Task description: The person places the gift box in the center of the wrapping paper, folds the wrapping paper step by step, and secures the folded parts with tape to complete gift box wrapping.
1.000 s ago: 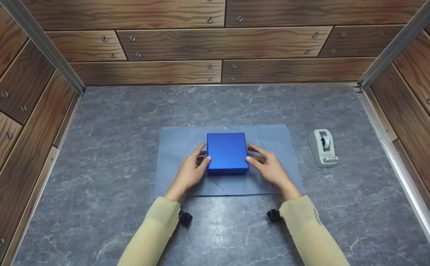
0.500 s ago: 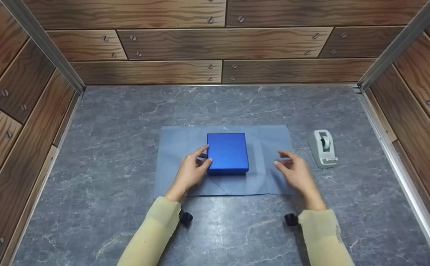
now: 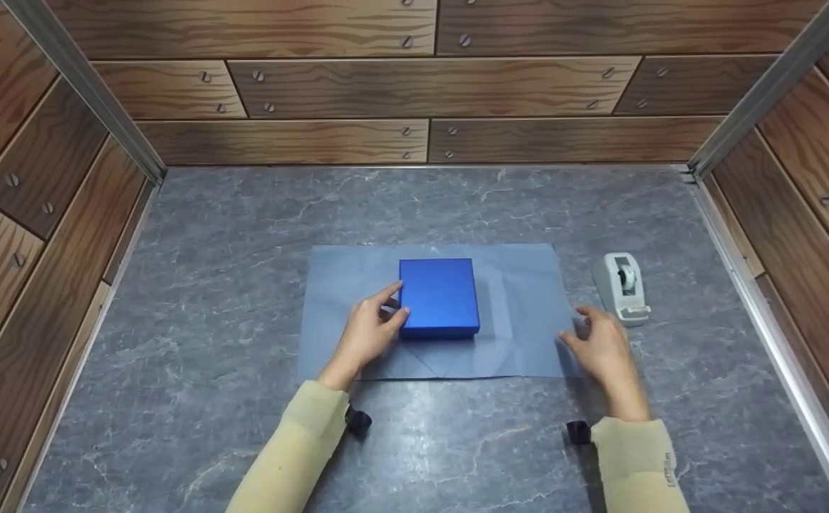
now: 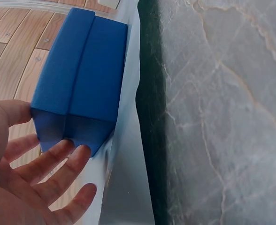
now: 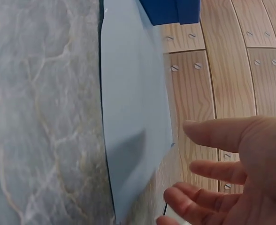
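The grey marbled tabletop point(image 3: 208, 285) bears a blue sheet point(image 3: 532, 306) and a tape dispenser point(image 3: 621, 291).

- looked like a small boxed-in work booth point(image 3: 73, 221), couldn't tell if it sat in a lab, workshop or whatever
- brown wood-plank-patterned panels point(image 3: 329, 87) with slotted round screws point(image 3: 258, 76) walled the back and both sides
- straight grey metal strips point(image 3: 87, 92) ran down the back corners
- flat grey marble-patterned work surface point(image 3: 222, 285) spread between them
- pale grey tape dispenser point(image 3: 627, 301) sat there, kinda office-desk stuff

Plank-patterned walls point(image 3: 329, 87) border a grey marbled surface point(image 3: 208, 271).
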`<control>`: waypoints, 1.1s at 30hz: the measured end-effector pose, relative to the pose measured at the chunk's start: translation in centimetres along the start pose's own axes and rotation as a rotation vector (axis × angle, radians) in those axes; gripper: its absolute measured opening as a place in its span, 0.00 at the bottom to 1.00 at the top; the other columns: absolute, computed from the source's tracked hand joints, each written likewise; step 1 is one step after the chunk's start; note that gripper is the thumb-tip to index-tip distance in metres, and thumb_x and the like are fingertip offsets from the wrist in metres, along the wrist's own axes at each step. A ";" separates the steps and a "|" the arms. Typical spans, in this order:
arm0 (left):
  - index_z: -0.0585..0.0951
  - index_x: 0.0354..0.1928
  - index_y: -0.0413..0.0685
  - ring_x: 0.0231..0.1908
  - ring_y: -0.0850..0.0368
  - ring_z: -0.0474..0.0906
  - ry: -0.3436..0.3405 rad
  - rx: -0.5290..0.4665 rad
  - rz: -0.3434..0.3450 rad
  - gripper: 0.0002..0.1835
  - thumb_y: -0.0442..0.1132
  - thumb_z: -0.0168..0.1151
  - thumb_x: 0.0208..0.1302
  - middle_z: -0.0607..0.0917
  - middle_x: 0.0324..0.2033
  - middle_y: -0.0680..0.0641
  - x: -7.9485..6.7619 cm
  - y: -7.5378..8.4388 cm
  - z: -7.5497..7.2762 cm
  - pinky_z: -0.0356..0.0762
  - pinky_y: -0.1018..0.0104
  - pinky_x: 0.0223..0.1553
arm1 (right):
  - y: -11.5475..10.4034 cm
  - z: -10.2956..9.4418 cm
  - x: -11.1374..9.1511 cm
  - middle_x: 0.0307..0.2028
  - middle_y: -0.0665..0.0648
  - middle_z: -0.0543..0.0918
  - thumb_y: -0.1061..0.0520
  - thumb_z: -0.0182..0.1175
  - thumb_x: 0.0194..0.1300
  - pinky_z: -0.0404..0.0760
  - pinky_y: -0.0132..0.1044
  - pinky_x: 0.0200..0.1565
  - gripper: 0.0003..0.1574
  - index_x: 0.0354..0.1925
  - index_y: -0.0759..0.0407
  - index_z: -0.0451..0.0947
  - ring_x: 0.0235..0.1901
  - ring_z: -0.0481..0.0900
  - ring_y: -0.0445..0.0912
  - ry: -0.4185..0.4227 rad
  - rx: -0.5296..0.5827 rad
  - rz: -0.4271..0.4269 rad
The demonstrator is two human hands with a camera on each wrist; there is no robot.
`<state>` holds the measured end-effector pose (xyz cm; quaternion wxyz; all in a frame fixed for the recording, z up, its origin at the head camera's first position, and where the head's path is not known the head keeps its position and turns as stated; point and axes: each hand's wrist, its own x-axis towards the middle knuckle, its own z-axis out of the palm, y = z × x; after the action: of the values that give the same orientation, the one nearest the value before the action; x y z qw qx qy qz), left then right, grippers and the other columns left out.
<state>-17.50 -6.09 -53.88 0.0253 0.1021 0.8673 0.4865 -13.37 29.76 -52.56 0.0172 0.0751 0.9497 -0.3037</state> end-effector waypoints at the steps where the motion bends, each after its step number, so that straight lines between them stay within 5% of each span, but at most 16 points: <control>1: 0.69 0.62 0.50 0.35 0.58 0.79 -0.001 -0.001 -0.001 0.25 0.43 0.58 0.62 0.81 0.40 0.48 0.0 0.0 0.0 0.77 0.65 0.35 | 0.0 0.0 0.0 0.49 0.74 0.69 0.55 0.62 0.57 0.66 0.59 0.47 0.36 0.59 0.70 0.64 0.48 0.67 0.65 -0.013 -0.014 0.014; 11: 0.69 0.62 0.50 0.31 0.60 0.79 -0.009 0.000 0.007 0.25 0.43 0.58 0.62 0.81 0.36 0.50 0.1 0.0 0.0 0.77 0.67 0.31 | -0.2 0.4 -0.4 0.53 0.76 0.61 0.44 0.60 0.58 0.63 0.62 0.49 0.45 0.60 0.75 0.60 0.52 0.62 0.69 -0.145 -0.145 0.196; 20: 0.70 0.62 0.49 0.32 0.59 0.78 0.001 0.009 0.015 0.26 0.43 0.58 0.62 0.81 0.35 0.50 0.0 0.0 0.0 0.77 0.66 0.32 | -0.8 0.6 -0.5 0.49 0.75 0.63 0.45 0.62 0.56 0.66 0.65 0.40 0.36 0.48 0.76 0.70 0.44 0.66 0.69 -0.153 -0.215 0.230; 33: 0.71 0.61 0.47 0.30 0.59 0.78 0.020 0.018 0.053 0.25 0.42 0.59 0.61 0.81 0.33 0.50 0.1 -0.1 0.0 0.77 0.66 0.32 | -1.0 1.0 -0.7 0.50 0.75 0.65 0.49 0.62 0.57 0.68 0.65 0.37 0.32 0.51 0.71 0.72 0.46 0.66 0.69 -0.112 -0.264 0.191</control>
<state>-17.64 -6.12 -53.99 0.0026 0.1204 0.8688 0.4804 -12.89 28.30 -52.71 0.1087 0.1448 0.9674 -0.1768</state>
